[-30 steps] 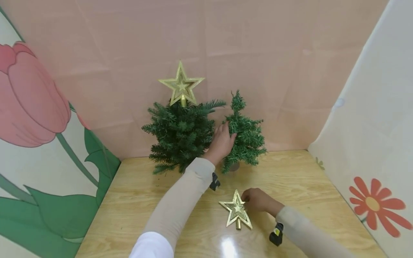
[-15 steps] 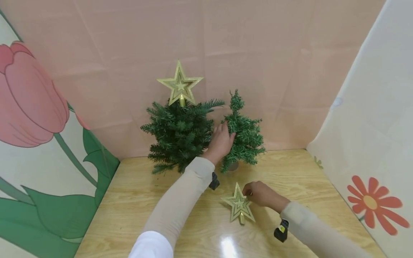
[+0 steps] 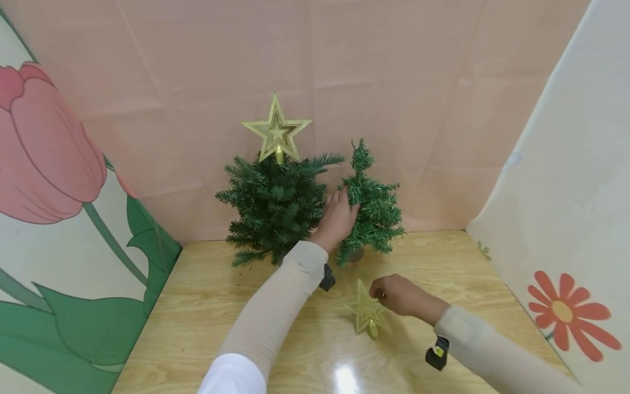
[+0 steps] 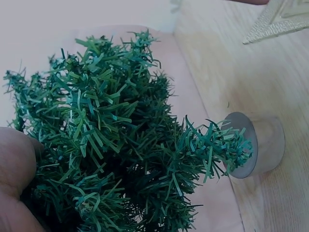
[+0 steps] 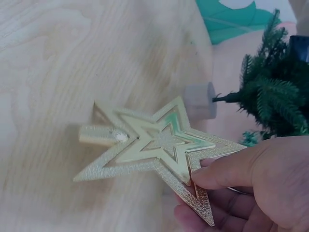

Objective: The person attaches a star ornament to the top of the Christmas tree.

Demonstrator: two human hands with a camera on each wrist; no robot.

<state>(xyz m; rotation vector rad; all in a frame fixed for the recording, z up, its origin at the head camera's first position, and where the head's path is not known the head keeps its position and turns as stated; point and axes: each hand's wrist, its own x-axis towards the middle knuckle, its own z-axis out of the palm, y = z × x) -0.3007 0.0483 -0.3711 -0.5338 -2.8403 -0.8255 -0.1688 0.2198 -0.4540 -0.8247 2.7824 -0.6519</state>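
Observation:
My left hand [image 3: 337,220] holds the small green artificial Christmas tree [image 3: 378,208] by its left side, fingers in among the branches. In the left wrist view its tinsel-like needles [image 4: 111,106] fill the middle, and part of the hand [image 4: 17,179] shows at the left edge. Low over the table, in front of this tree, my right hand [image 3: 401,295] pinches a gold star tree topper [image 3: 368,313] by one side point. The right wrist view shows the thumb [image 5: 227,171] on the star's face [image 5: 166,139], fingers behind, with its short socket [image 5: 104,135] facing away from the hand.
A bushier dark green Christmas tree [image 3: 275,205] stands left of the small one, topped by another gold star [image 3: 276,131]. The small tree's round base [image 3: 352,256] rests on the wooden table [image 3: 197,328]. Pink cloth [image 3: 418,82] hangs behind, with flower-patterned walls on both sides.
The gold star in my right hand has tilted up from lying near the table and shifted slightly right and back, with the hand. My left hand has stayed on the small tree.

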